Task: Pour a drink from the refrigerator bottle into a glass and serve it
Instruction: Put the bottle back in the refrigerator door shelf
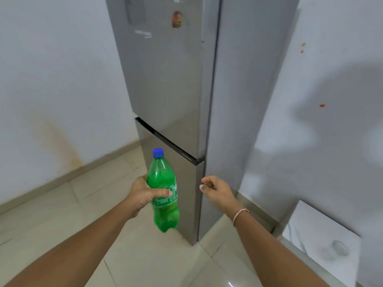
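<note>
Standing tall ahead is a grey two-door refrigerator (pixel 165 79), both doors closed, with a dark seam running between the upper and the lower door and a small reddish magnet (pixel 177 19) stuck high on the upper one. White walls (pixel 51 69) flank it on both sides; the left wall carries a brownish stain low down near the skirting, and the right wall shows a few small orange specks and a broad shadow. Pale floor tiles (pixel 145 255) spread below, glossy enough to catch a glint of light near the bottom edge. At the lower right a white tabletop (pixel 310 224) juts into view, and on it stands a clear drinking glass (pixel 339 247), seen from above and somewhat blurred. In front of the lower refrigerator door a green plastic soda bottle (pixel 164 193) is held upright in the air, tilted slightly, with green drink visible inside and a green label around its middle. The left hand (pixel 143 193) is wrapped around the bottle at the label, thumb across the front. The right hand (pixel 215 189) is empty, fingers loosely curled and apart from the thumb, hovering just beside the refrigerator's right edge; a thin pale bangle (pixel 239 215) circles its wrist. A blue screw cap (pixel 158 152) sits closed on the bottle.
</note>
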